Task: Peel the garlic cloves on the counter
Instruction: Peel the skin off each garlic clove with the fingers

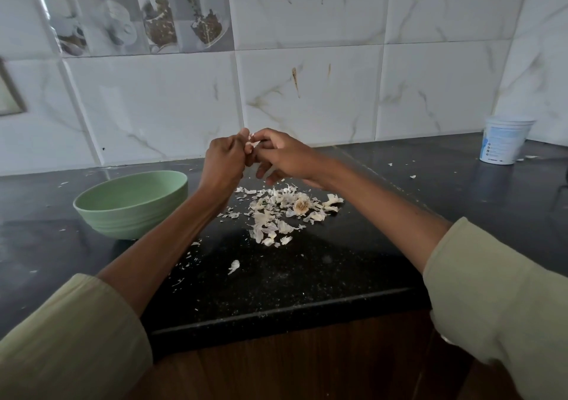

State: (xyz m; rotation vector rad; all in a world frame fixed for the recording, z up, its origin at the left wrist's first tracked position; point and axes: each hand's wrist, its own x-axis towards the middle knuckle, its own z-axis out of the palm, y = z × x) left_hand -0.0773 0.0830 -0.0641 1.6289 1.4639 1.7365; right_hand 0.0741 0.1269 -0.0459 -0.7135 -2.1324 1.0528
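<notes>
Both my hands are raised above the black counter (307,264), close together. My left hand (226,161) grips a small garlic clove (250,144) in curled fingers; most of the clove is hidden. My right hand (284,156) pinches the clove's white skin at the top with thumb and forefinger. Below the hands lies a pile of papery garlic peels (270,218) with a dry garlic root stub (301,205) among them.
A pale green bowl (132,202) stands on the counter to the left of my left arm; its inside is not visible. A white plastic tub (504,141) sits at the back right near the tiled wall. Loose peel flakes (234,265) dot the counter toward its front edge.
</notes>
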